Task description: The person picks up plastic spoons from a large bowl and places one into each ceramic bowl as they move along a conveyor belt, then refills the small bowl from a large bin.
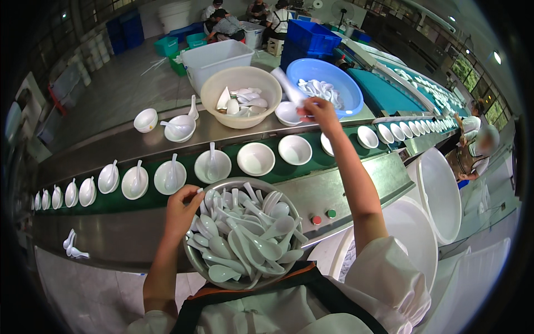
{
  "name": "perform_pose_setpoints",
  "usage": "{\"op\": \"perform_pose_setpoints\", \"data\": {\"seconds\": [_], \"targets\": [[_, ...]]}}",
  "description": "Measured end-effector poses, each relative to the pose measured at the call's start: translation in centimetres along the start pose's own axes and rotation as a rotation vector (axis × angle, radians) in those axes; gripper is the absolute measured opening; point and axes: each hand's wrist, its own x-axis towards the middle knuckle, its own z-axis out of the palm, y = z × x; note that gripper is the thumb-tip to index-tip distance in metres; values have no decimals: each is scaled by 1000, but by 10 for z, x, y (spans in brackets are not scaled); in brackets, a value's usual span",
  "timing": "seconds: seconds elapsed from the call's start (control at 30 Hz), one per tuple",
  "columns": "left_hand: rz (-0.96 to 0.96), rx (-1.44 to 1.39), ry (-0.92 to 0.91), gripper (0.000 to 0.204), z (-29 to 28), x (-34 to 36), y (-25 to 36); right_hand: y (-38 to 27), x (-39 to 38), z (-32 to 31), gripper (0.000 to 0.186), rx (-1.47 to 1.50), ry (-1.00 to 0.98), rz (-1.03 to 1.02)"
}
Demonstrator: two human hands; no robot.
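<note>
Your right hand [318,111] reaches far across the green conveyor belt [311,161], fingers pinched around the handle of a white ceramic soup spoon [289,86]. The spoon is glossy and plain; it blurs as it tilts up and away from your fingertips, its far end over the gap between the beige basin [241,96] and the blue basin [325,86]. A white bowl [288,113] sits just below and beside that hand on the steel ledge.

Your left hand [181,209] rests on the near left rim of the round metal basin [245,278] in front of your body, fingers curled down among the heaped white spoons [245,234]; whether they have closed on one, you cannot tell from here. The heap lies against and just right of those fingers, handles pointing every way.

On the belt a row of white bowls runs left to right; those to the left [170,177] each carry a spoon, while the two nearest your right forearm [256,158] are without one. Both far basins hold more white spoons. A loose pair of spoons [72,245] lies on the steel shelf at lower left.
</note>
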Motion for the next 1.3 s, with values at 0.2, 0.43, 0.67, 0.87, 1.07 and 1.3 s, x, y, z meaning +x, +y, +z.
{"op": "perform_pose_setpoints", "data": {"seconds": [0.2,0.43,0.67,0.87,1.07,1.3], "targets": [[148,-10,79,9,3,11,33,1,-49,23,44,-199,-384,30],[152,-24,205,11,-1,103,13,-31,-130,99,26,-798,-843,-393],[89,451,244,25,3,128,-97,-19,-147,106,21,-868,-795,-473],[159,509,252,32,-13,105,-53,-26,-92,106,12,-132,-494,6],[130,233,-239,13,0,49,34,59,-20,144,22,-452,-374,-66],[437,387,-307,21,5,2,38,53,-42,138,30,-540,-457,-307]]}}
